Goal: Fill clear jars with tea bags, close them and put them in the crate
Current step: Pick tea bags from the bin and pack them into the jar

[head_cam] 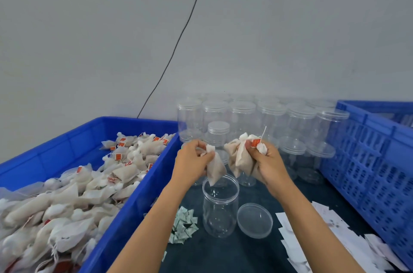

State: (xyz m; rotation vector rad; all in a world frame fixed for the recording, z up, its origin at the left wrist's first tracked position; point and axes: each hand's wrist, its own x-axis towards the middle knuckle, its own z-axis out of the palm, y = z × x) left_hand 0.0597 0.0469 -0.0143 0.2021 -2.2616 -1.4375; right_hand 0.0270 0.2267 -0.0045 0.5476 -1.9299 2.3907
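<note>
Left grip (193, 160) pinches one tea bag (215, 169) above the open jar (220, 205); right grip (267, 161) clutches several.

A plain pale grey wall (111, 27) fills the upper half of the view, evenly lit and without hard shadows. A thin black cable (178, 40) runs slantwise down it. Below, the worktop (234, 255) has a dark, blue-black surface and meets the wall.
</note>
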